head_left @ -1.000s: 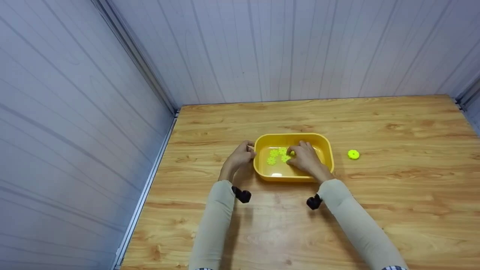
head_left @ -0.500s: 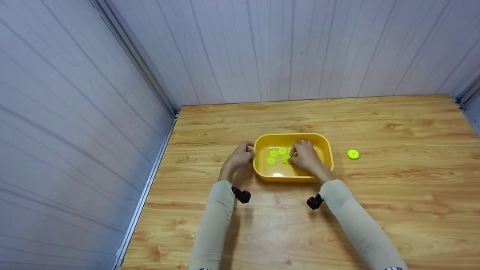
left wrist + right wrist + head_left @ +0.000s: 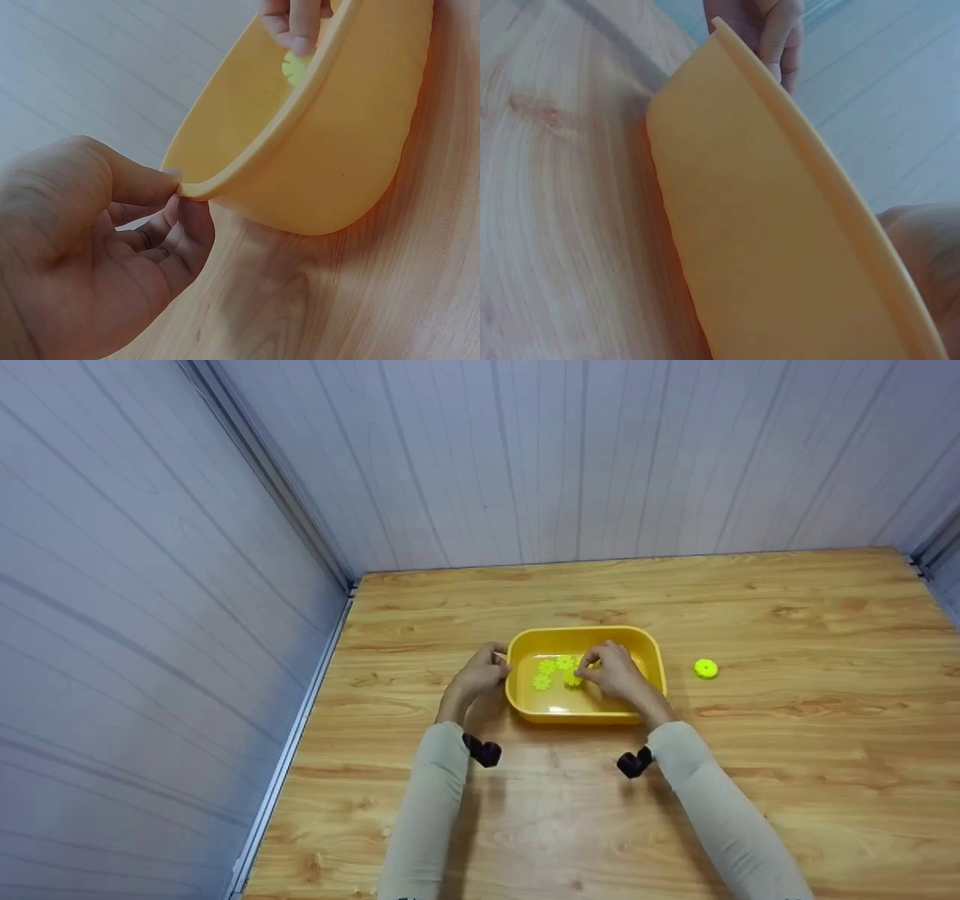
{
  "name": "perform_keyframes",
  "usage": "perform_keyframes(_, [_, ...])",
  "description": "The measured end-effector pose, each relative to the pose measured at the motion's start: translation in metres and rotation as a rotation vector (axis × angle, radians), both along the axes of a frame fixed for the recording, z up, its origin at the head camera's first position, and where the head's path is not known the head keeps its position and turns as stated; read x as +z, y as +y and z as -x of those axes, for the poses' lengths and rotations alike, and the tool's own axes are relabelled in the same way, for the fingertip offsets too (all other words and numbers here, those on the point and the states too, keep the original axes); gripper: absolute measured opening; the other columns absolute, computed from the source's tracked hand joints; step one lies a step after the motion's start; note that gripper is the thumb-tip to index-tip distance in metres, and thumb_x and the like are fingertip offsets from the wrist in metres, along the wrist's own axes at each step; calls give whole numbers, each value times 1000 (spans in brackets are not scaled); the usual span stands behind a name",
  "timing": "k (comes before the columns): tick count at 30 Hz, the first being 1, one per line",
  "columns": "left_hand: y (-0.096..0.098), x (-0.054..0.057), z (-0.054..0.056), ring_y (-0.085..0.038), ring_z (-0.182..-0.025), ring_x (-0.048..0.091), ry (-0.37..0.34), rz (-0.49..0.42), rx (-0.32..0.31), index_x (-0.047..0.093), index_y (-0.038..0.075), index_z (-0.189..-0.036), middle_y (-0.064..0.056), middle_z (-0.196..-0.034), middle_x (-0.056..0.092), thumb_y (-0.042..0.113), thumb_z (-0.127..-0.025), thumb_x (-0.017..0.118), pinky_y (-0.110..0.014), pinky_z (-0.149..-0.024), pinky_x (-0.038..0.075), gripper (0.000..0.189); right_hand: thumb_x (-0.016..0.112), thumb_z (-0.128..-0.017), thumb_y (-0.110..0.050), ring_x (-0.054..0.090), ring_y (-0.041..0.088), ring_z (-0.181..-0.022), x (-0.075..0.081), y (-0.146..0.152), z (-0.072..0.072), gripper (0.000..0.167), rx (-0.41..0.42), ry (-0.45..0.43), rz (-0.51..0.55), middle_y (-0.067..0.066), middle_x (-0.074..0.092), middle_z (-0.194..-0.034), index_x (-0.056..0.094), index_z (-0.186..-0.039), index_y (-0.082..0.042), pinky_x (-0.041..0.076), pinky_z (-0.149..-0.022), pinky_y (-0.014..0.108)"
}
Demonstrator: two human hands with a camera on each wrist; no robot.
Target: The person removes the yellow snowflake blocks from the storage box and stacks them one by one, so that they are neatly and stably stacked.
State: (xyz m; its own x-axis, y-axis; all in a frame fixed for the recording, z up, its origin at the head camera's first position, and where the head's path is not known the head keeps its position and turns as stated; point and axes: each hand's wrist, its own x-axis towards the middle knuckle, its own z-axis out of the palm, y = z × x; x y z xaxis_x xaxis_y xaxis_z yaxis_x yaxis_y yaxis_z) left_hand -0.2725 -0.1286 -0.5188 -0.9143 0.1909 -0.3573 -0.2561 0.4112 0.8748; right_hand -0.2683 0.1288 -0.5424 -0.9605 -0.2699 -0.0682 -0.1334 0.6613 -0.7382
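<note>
A yellow plastic basin (image 3: 649, 649) sits on the wooden table. My left hand (image 3: 478, 673) pinches its left rim between thumb and fingers, plainly seen in the left wrist view. Reaching over the near right side, my right hand (image 3: 613, 671) is inside the basin, thumb and index finger pinching a yellow-green flower-shaped piece (image 3: 295, 69). More flat flower-shaped pieces (image 3: 542, 682) lie on the basin floor to the left of those fingers; some are partly covered by the hand. In the right wrist view, the basin wall (image 3: 757, 210) hides the right fingers and the pieces.
A round yellow-green flower-shaped piece (image 3: 706, 668), thicker-looking or stacked, lies on the wooden table (image 3: 810, 720) to the right of the basin. Pale panel walls (image 3: 480, 465) stand behind and to the left. Black wrist cameras (image 3: 634, 763) stick out from both sleeves.
My right hand has shifted slightly; its thumb and index finger now form a visible loop above a flower-shaped piece. The left hand and the basin have stayed in place.
</note>
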Motion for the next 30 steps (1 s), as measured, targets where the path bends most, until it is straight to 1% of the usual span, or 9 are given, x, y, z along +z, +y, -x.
perform_keyframes(4, [0,0,0,-15,-77,44,-7,-3,-1,46,3,-129,-3,-86,44,0,-92,51,-24,-67,40,37,67,-89,-21,43,26,-89,2,3,-1,15,-6,5,27,16,53,-101,68,-88,-6,34,-76,35])
perform_keyframes(7, [-1,1,0,-15,-77,44,-13,-9,-5,47,3,-128,-3,-85,44,0,-92,50,-24,-66,39,37,67,-89,-22,42,25,-87,4,6,-3,16,-14,6,57,17,54,-103,67,-89,-6,33,-75,34])
perform_keyframes(12, [-1,2,-1,-15,-77,44,-14,13,-3,47,5,-128,-3,-87,44,2,-92,50,-24,-67,39,36,65,-91,-24,42,24,-90,9,12,-5,18,-34,-3,92,13,52,-104,65,-94,-6,34,-77,35])
perform_keyframes(15, [-2,2,-1,-15,-78,44,-12,32,-1,48,7,-127,-3,-87,45,4,-93,51,-25,-67,39,35,65,-91,-24,42,25,-91,11,15,-5,19,-39,11,104,14,52,-104,65,-95,-5,35,-79,36])
perform_keyframes(21, [-2,1,-1,-15,-77,44,0,21,-4,47,4,-128,-3,-86,45,3,-93,50,-25,-67,39,35,64,-91,-21,47,25,-94,14,22,-6,19,-34,78,138,14,55,-102,65,-95,-2,37,-85,38])
perform_keyframes(24, [-1,1,-1,-15,-76,43,-3,2,-4,46,4,-129,-3,-85,44,2,-92,49,-28,-70,39,37,64,-91,-21,48,25,-94,16,26,-7,19,-44,105,157,14,56,-102,65,-94,-2,38,-86,38])
perform_keyframes(27, [-1,1,-1,-15,-75,43,-8,-3,0,46,4,-130,-3,-84,44,1,-92,49,-29,-70,39,38,65,-91,-23,47,26,-95,18,30,-8,20,-62,106,171,15,56,-104,65,-94,-3,37,-86,39])
perform_keyframes(30, [-1,1,0,-14,-75,42,-14,8,3,47,5,-129,-2,-84,43,2,-92,49,-26,-68,38,37,64,-91,-26,46,27,-95,20,34,-9,23,-80,95,169,15,54,-105,65,-95,-3,37,-86,39])
